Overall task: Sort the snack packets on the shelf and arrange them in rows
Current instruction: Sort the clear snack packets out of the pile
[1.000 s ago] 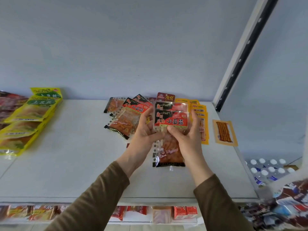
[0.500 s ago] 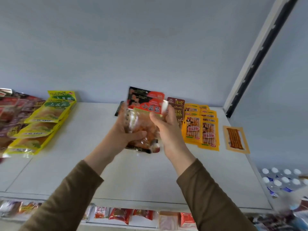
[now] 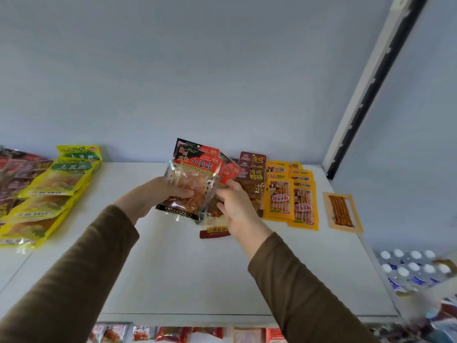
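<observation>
We see a white shelf [image 3: 173,268] against a pale blue wall [image 3: 222,70]. Yellow packs [image 3: 57,184] lie far left, orange packs [image 3: 291,201] right. Mid-shelf, our left hand [image 3: 148,196] grips red packets [image 3: 195,184], long axis upright; our right hand [image 3: 235,206] pinches more just beside them.

I get even, soft daylight across the whole view, bright but flat, with no hard shadows; only faint soft shading lies on the white shelf [image 3: 188,273] under the hands [image 3: 150,194]. The clear film of the held red snack packet [image 3: 191,186] throws small glints. The wide lens bends the upright shelf post [image 3: 366,95] and stretches my sleeves at the bottom edge. The lower right corner, by the bottle caps [image 3: 410,266], is smeared with motion blur.
</observation>
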{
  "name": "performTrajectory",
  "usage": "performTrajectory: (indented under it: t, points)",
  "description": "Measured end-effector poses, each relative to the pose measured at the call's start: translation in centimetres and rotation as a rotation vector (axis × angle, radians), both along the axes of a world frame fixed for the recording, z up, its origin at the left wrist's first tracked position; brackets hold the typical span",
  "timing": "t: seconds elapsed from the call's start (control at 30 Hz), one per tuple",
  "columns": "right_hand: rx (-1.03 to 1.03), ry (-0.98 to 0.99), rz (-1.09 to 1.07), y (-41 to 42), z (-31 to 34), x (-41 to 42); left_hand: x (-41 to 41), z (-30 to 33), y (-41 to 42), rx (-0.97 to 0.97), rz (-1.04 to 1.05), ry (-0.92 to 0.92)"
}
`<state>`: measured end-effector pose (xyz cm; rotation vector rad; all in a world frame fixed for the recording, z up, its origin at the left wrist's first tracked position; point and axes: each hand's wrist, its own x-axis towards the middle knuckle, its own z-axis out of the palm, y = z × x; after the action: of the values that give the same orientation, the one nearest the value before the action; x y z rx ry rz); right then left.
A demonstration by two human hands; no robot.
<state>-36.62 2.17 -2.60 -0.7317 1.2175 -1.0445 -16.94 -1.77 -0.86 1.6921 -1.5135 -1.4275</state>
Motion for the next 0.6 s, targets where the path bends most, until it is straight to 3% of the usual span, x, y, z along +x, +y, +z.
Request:
performTrajectory:
  t: [0.2,0.33,0.6]
  points:
    - [0.029,-0.102,-0.095,-0.9,-0.3,1.4,-1.4,-0.3,-0.1,-0.001,-0.044,0.036]
    - [-0.104,-0.074,-0.167,-0.9,-0.6,1.8,-1.3,-0.6,0.5,-0.060,-0.020,0.149]
    - [-0.367,0.044,0.136,-0.4,0.1,3.2,0.2,-1.2,3.0,-0.193,0.030,0.415]
